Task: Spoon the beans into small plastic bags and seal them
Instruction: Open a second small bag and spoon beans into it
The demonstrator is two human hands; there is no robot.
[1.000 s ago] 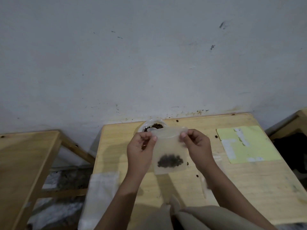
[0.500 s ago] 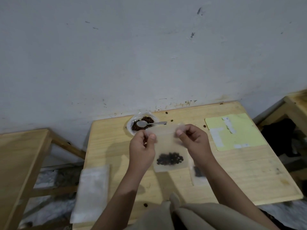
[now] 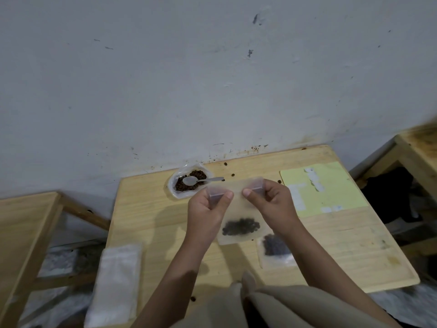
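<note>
I hold a small clear plastic bag point(image 3: 237, 209) upright above the wooden table point(image 3: 331, 245); dark beans point(image 3: 240, 226) lie heaped at its bottom. My left hand point(image 3: 208, 209) pinches the bag's top left corner and my right hand point(image 3: 269, 202) pinches the top right corner, thumbs facing each other along the top strip. Behind the bag, a clear bowl point(image 3: 175, 188) of brown beans stands near the wall with a spoon point(image 3: 201, 180) resting across it. A second bag with beans point(image 3: 274, 249) lies flat on the table under my right forearm.
A stack of empty plastic bags point(image 3: 115, 280) lies at the table's front left corner. A yellow sheet with white stickers point(image 3: 331, 185) is at the right. Loose beans dot the table near the wall. Another wooden table point(image 3: 21, 233) stands to the left, a wooden frame point(image 3: 416, 152) to the right.
The view has tipped downward, so the bowl, spoon and the second bag of beans now show. Both hands keep pinching the bag's top corners.
</note>
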